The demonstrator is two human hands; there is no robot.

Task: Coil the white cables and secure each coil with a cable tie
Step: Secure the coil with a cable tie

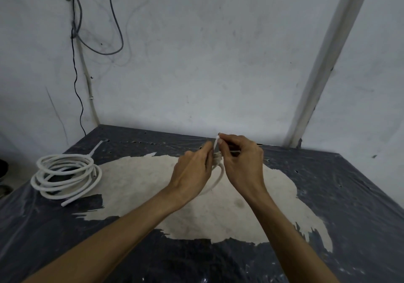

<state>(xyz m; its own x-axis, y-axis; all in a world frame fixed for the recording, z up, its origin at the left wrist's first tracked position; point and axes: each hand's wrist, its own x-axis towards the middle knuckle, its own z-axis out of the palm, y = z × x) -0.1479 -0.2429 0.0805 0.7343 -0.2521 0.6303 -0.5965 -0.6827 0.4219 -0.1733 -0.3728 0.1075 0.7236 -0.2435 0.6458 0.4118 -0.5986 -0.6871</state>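
- Our right hand (240,162) pinches the upright tail of a white cable tie (217,142) between thumb and forefinger, at the far middle of the table (338,195).
- Our left hand (192,171), fingers curled, grips the white cable coil (219,174) just beside it; most of that coil is hidden behind both hands.
- A second coiled white cable (65,175) lies well apart at the left, a tie (96,148) jutting from its far side.
- Dark wires (118,31) hang on the far wall.
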